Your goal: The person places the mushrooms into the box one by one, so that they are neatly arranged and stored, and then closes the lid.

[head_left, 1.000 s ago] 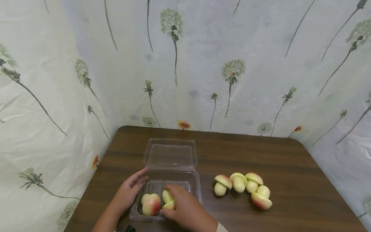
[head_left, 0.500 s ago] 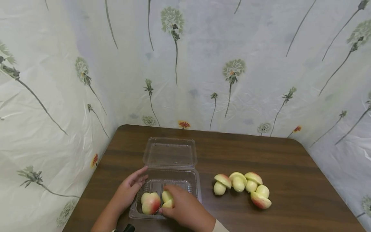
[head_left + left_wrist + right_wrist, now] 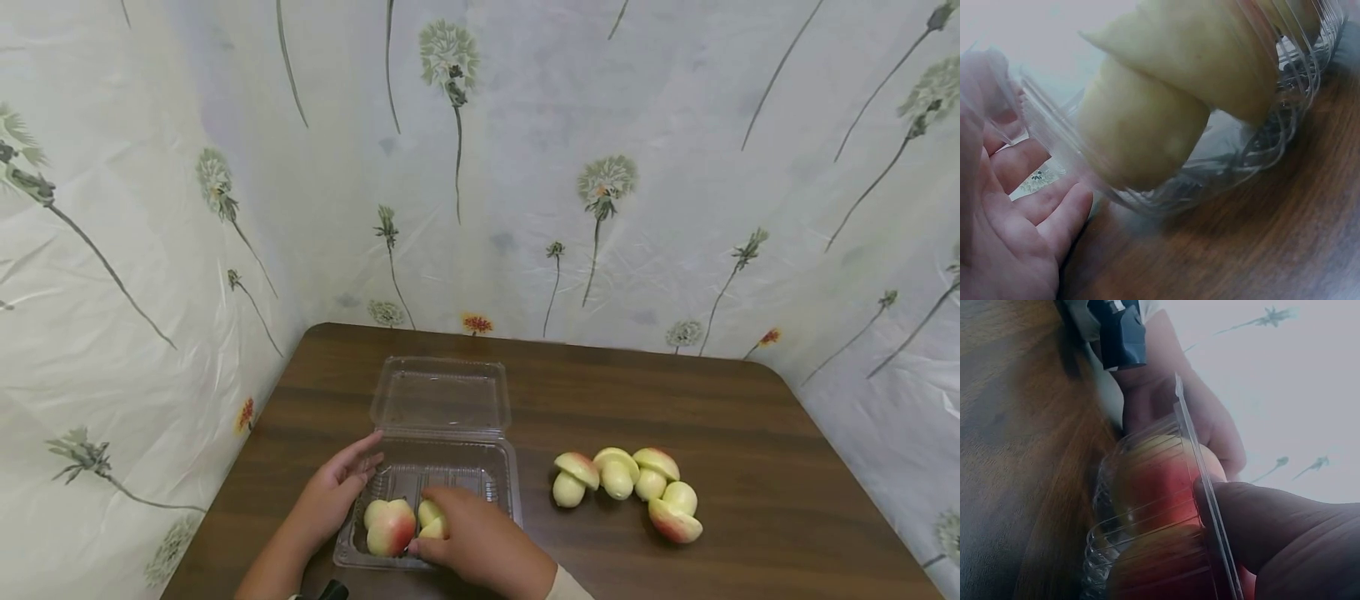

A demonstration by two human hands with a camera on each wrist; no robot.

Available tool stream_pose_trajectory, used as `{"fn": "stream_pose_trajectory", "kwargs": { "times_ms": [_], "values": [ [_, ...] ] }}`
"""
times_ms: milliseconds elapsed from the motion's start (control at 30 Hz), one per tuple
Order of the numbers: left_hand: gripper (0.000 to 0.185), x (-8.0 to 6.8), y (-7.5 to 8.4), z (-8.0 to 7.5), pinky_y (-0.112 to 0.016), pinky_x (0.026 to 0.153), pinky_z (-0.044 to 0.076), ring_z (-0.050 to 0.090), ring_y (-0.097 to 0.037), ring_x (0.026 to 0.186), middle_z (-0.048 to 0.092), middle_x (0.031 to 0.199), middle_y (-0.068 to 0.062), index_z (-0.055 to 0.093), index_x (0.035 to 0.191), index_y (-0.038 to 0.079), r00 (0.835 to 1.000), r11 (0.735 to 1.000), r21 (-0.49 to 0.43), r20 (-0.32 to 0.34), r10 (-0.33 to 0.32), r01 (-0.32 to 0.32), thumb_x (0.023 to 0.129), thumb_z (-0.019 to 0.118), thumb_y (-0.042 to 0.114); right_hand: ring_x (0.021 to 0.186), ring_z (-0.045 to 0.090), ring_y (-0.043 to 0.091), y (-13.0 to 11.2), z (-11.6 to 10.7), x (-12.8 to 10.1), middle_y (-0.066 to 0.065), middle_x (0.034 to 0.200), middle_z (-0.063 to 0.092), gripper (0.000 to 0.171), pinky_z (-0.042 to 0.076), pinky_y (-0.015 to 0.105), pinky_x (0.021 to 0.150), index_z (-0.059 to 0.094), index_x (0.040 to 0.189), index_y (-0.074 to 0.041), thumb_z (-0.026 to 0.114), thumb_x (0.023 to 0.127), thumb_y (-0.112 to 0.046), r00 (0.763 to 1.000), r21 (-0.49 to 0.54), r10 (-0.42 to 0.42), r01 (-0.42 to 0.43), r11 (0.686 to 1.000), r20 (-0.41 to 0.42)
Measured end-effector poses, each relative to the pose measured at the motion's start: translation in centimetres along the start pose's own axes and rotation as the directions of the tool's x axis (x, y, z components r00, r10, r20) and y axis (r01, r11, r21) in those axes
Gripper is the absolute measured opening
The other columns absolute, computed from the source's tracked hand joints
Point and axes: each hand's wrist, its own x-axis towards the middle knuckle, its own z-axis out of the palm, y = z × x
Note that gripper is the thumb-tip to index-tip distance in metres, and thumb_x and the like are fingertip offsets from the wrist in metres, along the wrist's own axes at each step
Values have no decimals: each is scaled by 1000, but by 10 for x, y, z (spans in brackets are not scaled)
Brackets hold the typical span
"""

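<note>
Right hand (image 3: pixel 483 533) grips yellow mushroom-shaped piece (image 3: pixel 432 517) inside clear clamshell tray (image 3: pixel 515 475), just right of red-blushed mushroom-shaped piece (image 3: pixel 390 529). Left hand (image 3: pixel 333 493), fingers loosely extended, lies along tray's left wall. Held piece looks light, firm, smooth, perhaps slippery; rounded cap probably safest hold. Tray likely thin, flexible: steady by rim.

- Head view: from above, forward and down, counter (image 3: pixel 637 392) across the lower frame
- Wrist views: close, low, side-on; all three share the clear container (image 3: pixel 442 450)
</note>
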Motion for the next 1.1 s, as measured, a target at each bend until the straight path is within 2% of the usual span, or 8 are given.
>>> {"fn": "stream_pose_trajectory", "kwargs": {
  "times_ms": [267, 533, 800, 1000, 1100],
  "values": [
    [54, -1, -1, 1, -23, 114, 43, 43, -40, 149, 35, 169, -15, 42, 158, 4, 1000, 1000, -14, 2, -9, 9, 105, 44, -2, 112, 63, 10, -1, -2, -2, -3, 128, 69, 62, 57, 37, 91, 65, 137, -16, 73, 91, -58, 999, 14, 3, -3, 1000, 45],
    [55, -2, 1, 1, -24, 114, 44, 44, -41, 148, 35, 168, -16, 42, 158, 3, 1000, 1000, 5, -3, 1, -1, 104, 43, -4, 122, 63, 14, -3, -3, -2, -2, 133, 68, 60, 56, 40, 98, 63, 142, -16, 67, 97, -56, 997, 16, -57, 57, 998, 52],
    [55, -1, 4, 1, -33, 117, 43, 43, -43, 148, 34, 168, -18, 42, 158, 2, 1000, 1000, -1, 2, 13, -13, 104, 44, -5, 117, 62, 8, 0, -2, 0, -6, 128, 68, 49, 56, 35, 96, 67, 135, -18, 67, 99, -49, 994, 3, -108, 108, 994, 24],
    [54, -1, 3, 1, -22, 113, 44, 44, -43, 148, 35, 168, -17, 43, 158, 2, 1000, 1000, -14, -2, 3, -3, 104, 44, -5, 103, 57, -1, 0, -2, 1, -15, 116, 66, 36, 54, 26, 87, 70, 128, -25, 68, 99, -46, 987, 29, -157, 156, 987, 16],
    [54, -1, 3, 2, -21, 113, 44, 44, -42, 148, 35, 168, -18, 43, 158, 2, 1000, 1000, -16, -6, -2, 2, 104, 44, -4, 105, 58, 0, 0, -2, 1, -15, 117, 66, 37, 54, 27, 88, 70, 129, -25, 68, 99, -45, 988, 35, -153, 153, 988, 19]
  ]
}}
